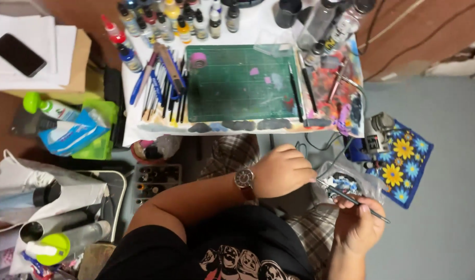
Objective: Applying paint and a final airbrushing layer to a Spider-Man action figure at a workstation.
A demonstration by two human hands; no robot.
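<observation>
Grey-blue floor and a low, paint-stained desk (pixel 144 136) lay under us as we looked down over our lap. Our right hand (pixel 357 225) had its grip pinched on a thin dark brush (pixel 354 200), which slanted across the fingers with its tip toward a clear plastic bag (pixel 346 176). Our left hand (pixel 282 170), a brown-strapped wristwatch (pixel 244 179) on its wrist, was curled with its grip pressed on the bag's near edge, so the bag sat between both hands just above our checked trousers (pixel 312 233). Just beyond the bag, a blue cloth with yellow flowers (pixel 406 163) lay on the floor. Farther out on the desk we saw a green cutting mat (pixel 240 83), a roll of pink tape (pixel 198 60) at its corner, brushes and pens (pixel 162 91) fanned beside it, and small paint bottles (pixel 178 21) behind. A black phone (pixel 18 54) rested on white paper at far left.
</observation>
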